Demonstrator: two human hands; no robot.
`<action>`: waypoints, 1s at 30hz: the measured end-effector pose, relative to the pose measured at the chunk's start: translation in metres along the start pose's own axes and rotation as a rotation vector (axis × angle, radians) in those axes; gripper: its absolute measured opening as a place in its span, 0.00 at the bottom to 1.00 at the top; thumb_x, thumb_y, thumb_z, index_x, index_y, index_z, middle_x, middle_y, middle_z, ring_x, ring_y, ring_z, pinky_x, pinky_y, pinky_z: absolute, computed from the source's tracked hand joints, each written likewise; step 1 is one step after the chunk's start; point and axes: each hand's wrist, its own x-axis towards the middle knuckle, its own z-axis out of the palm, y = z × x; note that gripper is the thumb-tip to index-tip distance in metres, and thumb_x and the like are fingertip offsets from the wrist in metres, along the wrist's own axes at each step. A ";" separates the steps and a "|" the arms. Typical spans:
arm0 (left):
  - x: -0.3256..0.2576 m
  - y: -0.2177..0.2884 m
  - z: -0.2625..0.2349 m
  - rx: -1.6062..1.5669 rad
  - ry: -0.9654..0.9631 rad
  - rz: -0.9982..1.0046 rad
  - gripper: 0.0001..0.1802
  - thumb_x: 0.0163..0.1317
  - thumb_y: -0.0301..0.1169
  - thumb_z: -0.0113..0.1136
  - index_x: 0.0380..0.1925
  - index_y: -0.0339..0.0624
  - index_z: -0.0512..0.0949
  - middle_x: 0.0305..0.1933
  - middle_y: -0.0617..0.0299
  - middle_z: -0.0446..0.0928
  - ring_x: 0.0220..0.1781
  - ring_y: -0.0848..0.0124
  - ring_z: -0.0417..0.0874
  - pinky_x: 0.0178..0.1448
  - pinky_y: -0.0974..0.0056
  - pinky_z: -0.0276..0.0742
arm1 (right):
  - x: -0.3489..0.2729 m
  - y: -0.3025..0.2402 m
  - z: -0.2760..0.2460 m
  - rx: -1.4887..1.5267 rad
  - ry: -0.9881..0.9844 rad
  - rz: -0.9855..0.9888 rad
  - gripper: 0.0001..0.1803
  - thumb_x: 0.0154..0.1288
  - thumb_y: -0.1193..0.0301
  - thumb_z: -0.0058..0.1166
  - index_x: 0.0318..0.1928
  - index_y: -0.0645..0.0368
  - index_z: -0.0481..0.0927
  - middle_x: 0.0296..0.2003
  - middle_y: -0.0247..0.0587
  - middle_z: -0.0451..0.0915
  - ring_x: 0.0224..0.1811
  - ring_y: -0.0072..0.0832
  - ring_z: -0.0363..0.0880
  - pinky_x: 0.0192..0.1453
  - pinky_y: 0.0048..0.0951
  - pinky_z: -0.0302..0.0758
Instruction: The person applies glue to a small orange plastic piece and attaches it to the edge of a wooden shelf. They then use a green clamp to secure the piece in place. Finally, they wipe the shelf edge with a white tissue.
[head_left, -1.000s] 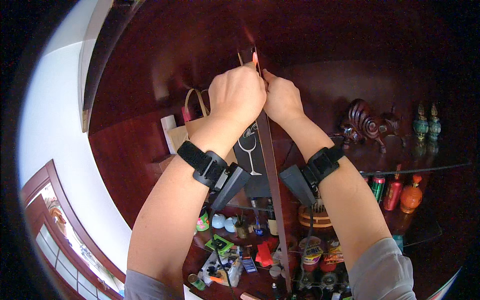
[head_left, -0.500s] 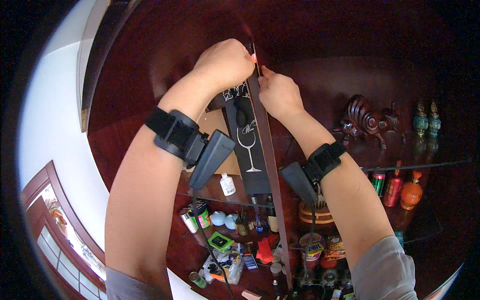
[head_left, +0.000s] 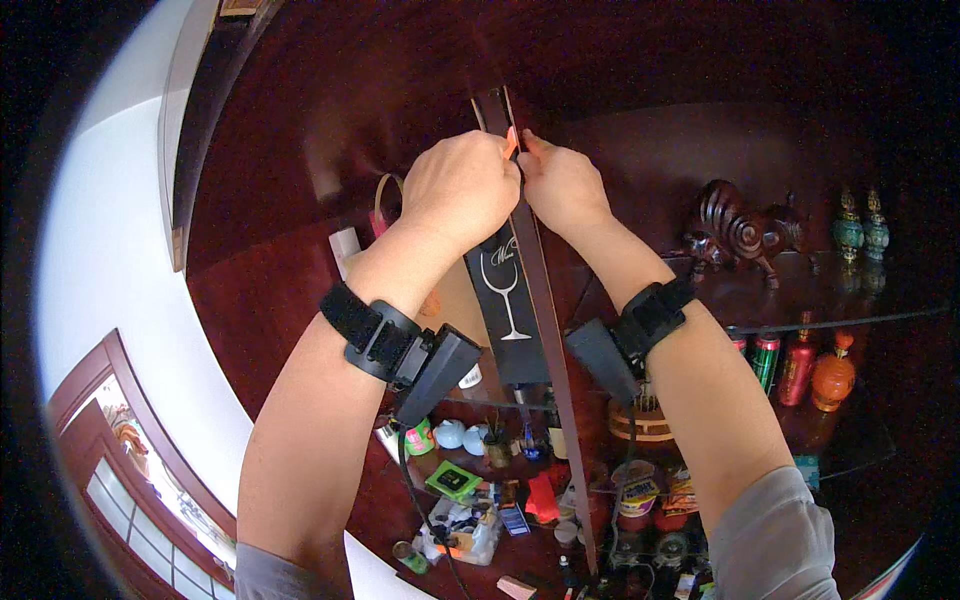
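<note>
Both my hands are raised to the upper part of a dark red-brown upright divider (head_left: 560,400) in a cabinet. My left hand (head_left: 462,185) is closed at its left side, with a small orange strip (head_left: 512,142) showing at the fingertips. My right hand (head_left: 568,190) is curled at its right side, the index finger and thumb near the divider's front edge; whatever it pinches is hidden. Behind my left hand stands a tall black wine box (head_left: 512,300) with a wine glass drawn on it. Each wrist wears a black strap with a dark block.
Right of the divider, a glass shelf (head_left: 850,312) bears a carved dark wood animal figure (head_left: 740,230) and two teal ornaments (head_left: 862,232). Below stand cans, a red bottle (head_left: 797,365) and an orange bottle (head_left: 834,378). Small packets and jars crowd the lower shelves. A white wall is at left.
My left hand has moved down along the divider, next to my right hand. More of the orange strip shows at its fingertips. My right hand stays at about the same spot.
</note>
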 end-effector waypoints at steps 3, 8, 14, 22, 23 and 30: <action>0.000 -0.003 0.003 0.033 0.008 0.006 0.15 0.53 0.31 0.46 0.38 0.43 0.78 0.30 0.43 0.76 0.35 0.49 0.78 0.43 0.51 0.73 | -0.002 0.004 -0.007 0.076 -0.031 -0.056 0.22 0.58 0.69 0.44 0.53 0.65 0.69 0.34 0.57 0.77 0.38 0.48 0.77 0.42 0.40 0.74; -0.014 0.009 0.012 0.125 0.002 -0.003 0.16 0.53 0.30 0.47 0.42 0.45 0.77 0.28 0.44 0.77 0.31 0.50 0.79 0.39 0.51 0.75 | -0.014 0.015 -0.004 0.111 0.001 -0.061 0.23 0.57 0.72 0.44 0.54 0.66 0.67 0.36 0.61 0.76 0.40 0.50 0.76 0.46 0.41 0.72; -0.031 0.010 0.030 0.158 0.185 0.038 0.17 0.52 0.29 0.49 0.42 0.35 0.76 0.19 0.48 0.76 0.23 0.56 0.80 0.31 0.56 0.75 | -0.021 0.018 -0.012 0.152 -0.011 -0.042 0.23 0.56 0.74 0.42 0.54 0.67 0.67 0.38 0.62 0.75 0.42 0.50 0.75 0.48 0.41 0.71; -0.048 0.015 0.043 0.205 0.181 0.031 0.23 0.50 0.28 0.50 0.48 0.33 0.71 0.17 0.53 0.76 0.21 0.63 0.79 0.33 0.62 0.71 | -0.037 0.027 -0.016 0.224 -0.028 -0.059 0.22 0.56 0.75 0.43 0.53 0.68 0.68 0.40 0.61 0.75 0.44 0.49 0.74 0.50 0.39 0.71; -0.049 0.016 0.044 0.231 0.210 0.050 0.23 0.50 0.28 0.50 0.49 0.32 0.71 0.17 0.54 0.76 0.22 0.64 0.79 0.33 0.63 0.70 | -0.039 0.027 -0.017 0.220 -0.042 -0.059 0.22 0.56 0.75 0.43 0.53 0.68 0.68 0.40 0.61 0.75 0.44 0.49 0.74 0.50 0.39 0.71; -0.052 0.012 0.065 0.237 0.339 0.088 0.24 0.50 0.26 0.49 0.50 0.32 0.70 0.17 0.57 0.75 0.23 0.67 0.77 0.34 0.65 0.69 | -0.047 0.026 -0.018 0.263 -0.158 0.023 0.21 0.59 0.78 0.40 0.54 0.71 0.65 0.46 0.60 0.74 0.52 0.41 0.73 0.55 0.30 0.68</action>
